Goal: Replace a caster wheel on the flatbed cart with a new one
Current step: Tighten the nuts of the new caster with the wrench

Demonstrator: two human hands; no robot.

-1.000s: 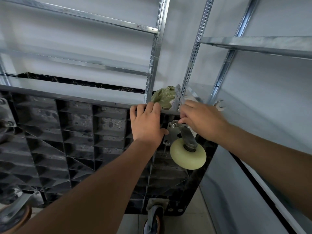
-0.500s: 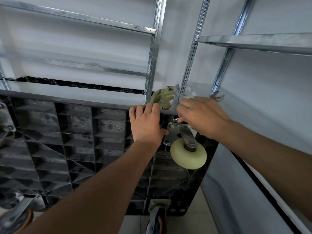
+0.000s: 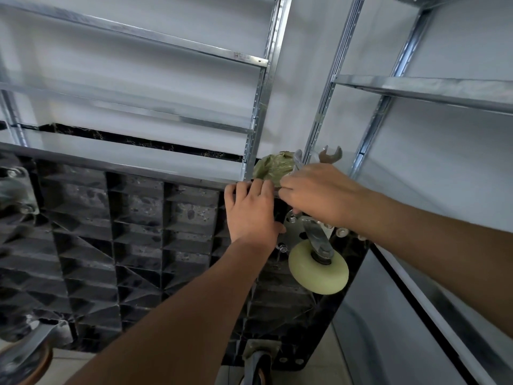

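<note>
Cart: the flatbed cart (image 3: 133, 245) stood tipped on edge, its black ribbed underside facing the camera.
New caster: the cream caster wheel (image 3: 318, 269) sat on its metal plate (image 3: 294, 229) at the cart's upper right corner, just below both hands.
Left hand: the left hand (image 3: 251, 211) lay on the cart's top edge, fingers curled over the rim, gripping it beside the plate.
Right hand: the right hand (image 3: 319, 195) was closed around a wrench (image 3: 330, 154) just above the plate; its fingertips were hidden.
Wrench: its open jaw end stuck up past the knuckles.
Caster direction: the wheel's fork ran down and right from the plate, the wheel face turned toward the camera.
Other casters: a dark wheel (image 3: 258, 365) sat at the bottom edge, brown-rimmed ones at left.
Room: grey metal shelving (image 3: 261, 87) against white walls, a crumpled green bag (image 3: 273, 168) behind the hands.
</note>
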